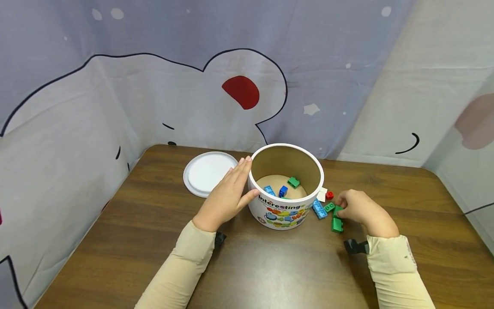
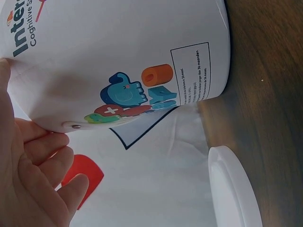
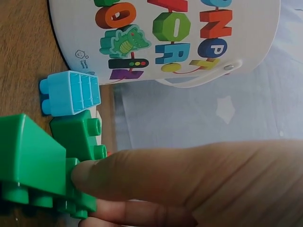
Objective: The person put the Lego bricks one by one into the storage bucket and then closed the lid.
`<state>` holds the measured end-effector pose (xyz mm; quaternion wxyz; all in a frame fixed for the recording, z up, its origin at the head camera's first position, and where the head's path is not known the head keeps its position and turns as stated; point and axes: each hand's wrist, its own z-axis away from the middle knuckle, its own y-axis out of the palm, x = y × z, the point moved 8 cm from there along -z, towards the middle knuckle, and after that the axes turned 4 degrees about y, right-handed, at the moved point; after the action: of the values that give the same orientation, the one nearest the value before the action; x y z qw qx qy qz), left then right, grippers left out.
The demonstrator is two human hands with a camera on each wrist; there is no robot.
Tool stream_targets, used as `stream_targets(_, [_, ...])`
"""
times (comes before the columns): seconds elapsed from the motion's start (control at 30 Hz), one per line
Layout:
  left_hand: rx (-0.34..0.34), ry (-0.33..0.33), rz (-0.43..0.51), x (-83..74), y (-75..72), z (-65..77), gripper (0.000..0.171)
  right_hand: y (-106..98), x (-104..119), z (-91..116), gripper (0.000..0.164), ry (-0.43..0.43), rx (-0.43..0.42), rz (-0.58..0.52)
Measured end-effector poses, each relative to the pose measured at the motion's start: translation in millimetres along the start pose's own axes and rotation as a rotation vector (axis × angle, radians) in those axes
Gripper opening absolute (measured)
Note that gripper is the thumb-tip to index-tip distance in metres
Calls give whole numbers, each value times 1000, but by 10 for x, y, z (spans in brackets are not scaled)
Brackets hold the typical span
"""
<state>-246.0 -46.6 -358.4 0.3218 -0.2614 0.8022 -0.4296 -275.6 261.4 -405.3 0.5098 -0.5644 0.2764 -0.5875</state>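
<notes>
A white printed bucket (image 1: 283, 216) stands in the middle of the table, with green and blue building blocks on its floor. My left hand (image 1: 228, 195) rests with extended fingers against the bucket's left side at the rim. To the right of the bucket, my right hand (image 1: 364, 211) pinches a green building block (image 3: 71, 177) between thumb and fingers, low over the tabletop. Another green block (image 1: 337, 225) lies right beside it, nearer to me. A small green block (image 1: 329, 207) and a light blue block (image 3: 78, 92) lie between that hand and the bucket.
A white round lid (image 1: 208, 174) lies on the wooden table (image 1: 270, 266), left of the bucket. Close by the bucket's right side are a red block (image 1: 329, 195) and a white block (image 1: 322, 195). A patterned cloth (image 1: 173, 98) hangs behind the table.
</notes>
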Motion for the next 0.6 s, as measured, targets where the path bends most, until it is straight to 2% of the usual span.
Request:
stream_targets(0.2, [1,-2,-2,-1,-4,-1,78,-4,-18,-28,20,1,-18,4])
stream_targets(0.43, [4,-7,-9,7,-8,-5,78,6,22,-49,15,-44,-77,35])
stream_targets(0.6, [-1,1,-9,3,3,-1,78,-19,21,-40,20,-78,-113,42])
